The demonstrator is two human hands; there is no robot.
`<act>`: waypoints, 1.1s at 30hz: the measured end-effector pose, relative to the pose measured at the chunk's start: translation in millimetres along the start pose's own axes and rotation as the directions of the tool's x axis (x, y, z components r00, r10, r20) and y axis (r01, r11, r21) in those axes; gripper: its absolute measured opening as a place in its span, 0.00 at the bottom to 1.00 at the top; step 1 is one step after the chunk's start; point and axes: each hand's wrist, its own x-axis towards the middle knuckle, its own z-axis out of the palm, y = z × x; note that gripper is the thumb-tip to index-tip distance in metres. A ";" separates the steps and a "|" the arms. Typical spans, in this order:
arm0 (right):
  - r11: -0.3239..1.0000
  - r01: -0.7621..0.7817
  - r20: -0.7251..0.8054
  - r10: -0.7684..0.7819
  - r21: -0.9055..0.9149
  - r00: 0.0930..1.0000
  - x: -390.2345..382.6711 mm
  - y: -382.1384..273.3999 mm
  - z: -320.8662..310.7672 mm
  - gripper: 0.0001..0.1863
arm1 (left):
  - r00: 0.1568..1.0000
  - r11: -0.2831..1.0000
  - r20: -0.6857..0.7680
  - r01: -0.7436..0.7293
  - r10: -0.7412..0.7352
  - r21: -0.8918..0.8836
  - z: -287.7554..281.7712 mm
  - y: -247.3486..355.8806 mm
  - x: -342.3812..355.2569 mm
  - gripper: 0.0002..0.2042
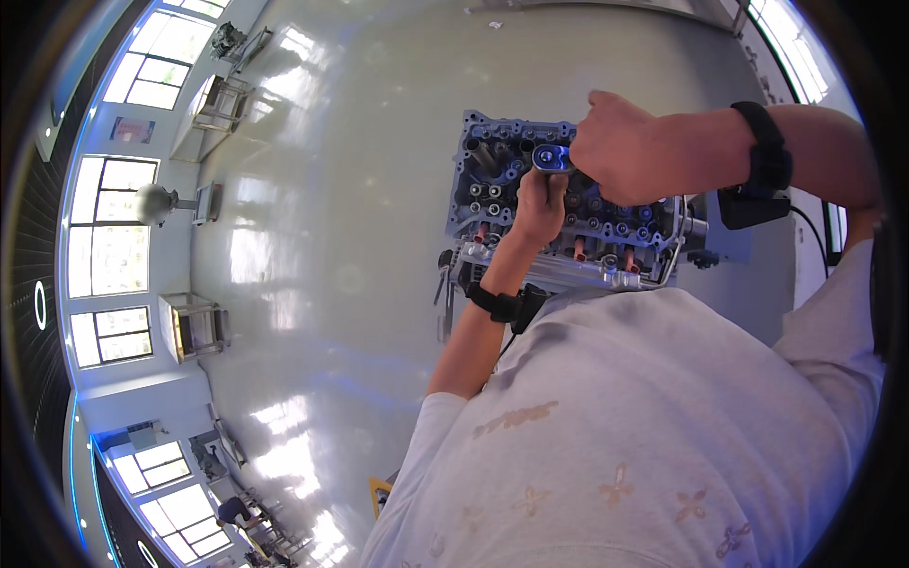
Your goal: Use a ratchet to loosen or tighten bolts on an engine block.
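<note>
In front of me an engine cylinder head (464, 204) shows its open top, with valve springs and bolt holes in rows. Above it is a ratchet wrench (546, 158), its round head facing up. My right hand (620, 147) is closed in a fist around the handle, which it mostly hides. Just below the ratchet's head, the fingers of my left hand (542, 206) are wrapped around it or the shaft beneath; which of these is hidden. Reddish-orange parts (580, 248) stand along the engine's near side.
A metal pipe (678, 248) runs at the engine's right end. Dark tool-like pieces (443, 275) hang by its left end. Work tables (194, 327) line the windowed wall at far left, and another person (234, 512) bends over at the lower left. Grey floor (360, 189) lies between.
</note>
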 end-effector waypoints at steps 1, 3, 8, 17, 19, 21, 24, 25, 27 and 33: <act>0.988 -0.058 0.052 0.051 0.144 0.997 -6.8 5.4 1.9 0.10 | 1.000 1.000 0.014 -0.026 0.026 0.003 8.7 5.1 0.7 0.18; 0.960 -0.080 0.086 0.059 0.268 0.995 3.2 18.5 1.7 0.10 | 0.999 0.999 -0.006 -0.039 0.039 0.034 8.1 9.8 -0.1 0.18; 0.988 -0.026 -0.646 -0.080 -0.153 0.759 55.1 67.5 48.9 0.18 | 0.998 0.998 0.025 0.060 -0.060 0.001 0.2 7.9 2.7 0.17; 0.999 0.033 -0.275 -0.020 0.042 0.961 14.5 43.3 30.7 0.12 | 0.957 0.995 -0.271 0.096 -0.102 -0.035 30.6 -12.6 12.1 0.14; 0.998 0.037 -0.445 -0.059 -0.058 0.893 46.3 79.8 55.3 0.12 | 0.966 0.995 -0.243 0.100 -0.093 0.017 34.7 -3.5 14.1 0.13; 0.988 0.022 -0.603 -0.110 -0.150 0.790 56.0 83.5 61.9 0.12 | 0.946 0.982 -0.268 0.188 -0.182 -0.006 31.9 5.6 18.1 0.13; 0.993 0.050 -0.478 -0.096 -0.108 0.873 15.8 37.0 46.1 0.13 | 0.895 0.899 -0.219 0.319 -0.390 -0.299 20.3 0.7 19.5 0.11; 0.993 0.115 -0.290 -0.101 0.033 0.952 -2.0 24.9 32.1 0.14 | 0.887 0.898 -0.236 0.322 -0.397 -0.300 22.4 -6.5 18.6 0.11; 0.974 0.146 -0.095 -0.131 0.172 0.987 -7.0 23.3 22.8 0.14 | 0.937 0.965 -0.304 0.222 -0.172 0.137 26.1 -18.9 25.9 0.07; 0.998 0.058 -0.402 -0.063 -0.025 0.913 39.5 78.0 14.9 0.14 | 0.898 0.915 -0.385 0.322 -0.214 0.243 26.8 -3.4 24.3 0.10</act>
